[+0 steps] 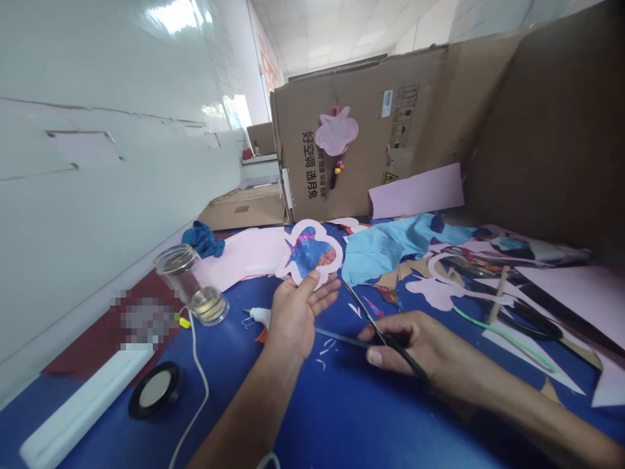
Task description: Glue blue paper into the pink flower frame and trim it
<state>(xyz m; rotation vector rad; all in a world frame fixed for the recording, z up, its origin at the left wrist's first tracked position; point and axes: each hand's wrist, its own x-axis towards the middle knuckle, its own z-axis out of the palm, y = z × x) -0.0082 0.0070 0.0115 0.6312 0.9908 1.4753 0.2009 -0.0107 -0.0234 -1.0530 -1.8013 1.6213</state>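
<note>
My left hand holds up a pink cloud-shaped paper cutout with a blue and multicoloured centre, thumb on its lower edge and fingers behind it. My right hand rests on the blue table, fingers closed around black scissors whose blades stand apart, one pointing up toward the cutout and one lying left along the table. A white glue gun tip lies just left of my left hand.
A tipped clear jar, a black round lid, a white bar and a white cord lie at left. Pink and light-blue paper scraps cover the right. Cardboard walls carry a pink ornament.
</note>
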